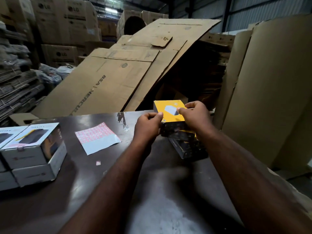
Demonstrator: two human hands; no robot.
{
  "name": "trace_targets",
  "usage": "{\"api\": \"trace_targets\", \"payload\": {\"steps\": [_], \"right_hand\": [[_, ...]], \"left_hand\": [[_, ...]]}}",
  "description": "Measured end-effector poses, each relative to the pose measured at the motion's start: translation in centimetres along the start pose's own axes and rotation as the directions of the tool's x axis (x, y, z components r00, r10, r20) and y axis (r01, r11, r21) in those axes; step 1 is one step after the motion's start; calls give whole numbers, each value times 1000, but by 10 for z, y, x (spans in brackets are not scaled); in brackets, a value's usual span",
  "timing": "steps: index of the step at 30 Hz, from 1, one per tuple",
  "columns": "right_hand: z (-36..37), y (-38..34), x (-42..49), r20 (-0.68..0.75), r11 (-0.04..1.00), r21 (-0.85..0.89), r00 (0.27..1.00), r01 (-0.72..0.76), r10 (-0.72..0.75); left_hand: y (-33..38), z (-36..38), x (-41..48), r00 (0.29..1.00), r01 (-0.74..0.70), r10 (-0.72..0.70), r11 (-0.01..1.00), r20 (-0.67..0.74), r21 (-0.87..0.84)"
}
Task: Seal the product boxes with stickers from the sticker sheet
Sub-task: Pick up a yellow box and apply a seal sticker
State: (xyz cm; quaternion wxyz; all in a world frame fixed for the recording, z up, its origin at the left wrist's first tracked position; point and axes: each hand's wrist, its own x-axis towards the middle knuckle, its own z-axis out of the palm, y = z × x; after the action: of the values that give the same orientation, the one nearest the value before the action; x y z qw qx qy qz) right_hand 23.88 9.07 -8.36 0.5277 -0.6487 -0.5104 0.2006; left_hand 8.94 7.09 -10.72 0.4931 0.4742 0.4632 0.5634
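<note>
Dim warehouse: stacked cartons (67,19), flattened cardboard (118,78) behind a dark table (84,183).

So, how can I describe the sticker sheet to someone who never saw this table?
On the dark table, look between the white boxes at left and the yellow-topped box being held. The sticker sheet lies flat there: red grid far end, bare pale backing near end.
</note>
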Motion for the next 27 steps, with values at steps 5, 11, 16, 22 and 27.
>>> {"api": "trace_targets", "payload": {"steps": [5,11,16,22,27], "right_hand": [[-5,0,1,-59,999,-40,998,14,-16],[-8,-1,3,-65,996,18,994,88,-87],[21,-15,-9,-10,983,95,988,157,-156],[64,-42,-22,81,943,181,951,279,-297],[91,-69,-37,214,893,256,879,371,-426]], "left_hand": [[-4,7,-3,990,66,-53,993,127,-99],[5,7,-11,984,40,-15,989,177,-142],[15,-18,-3,997,57,-66,974,-34,-220],[33,-62,12,961,-42,-31,966,-275,-255],[61,-104,9,944,-144,75,970,-321,-194]]}}
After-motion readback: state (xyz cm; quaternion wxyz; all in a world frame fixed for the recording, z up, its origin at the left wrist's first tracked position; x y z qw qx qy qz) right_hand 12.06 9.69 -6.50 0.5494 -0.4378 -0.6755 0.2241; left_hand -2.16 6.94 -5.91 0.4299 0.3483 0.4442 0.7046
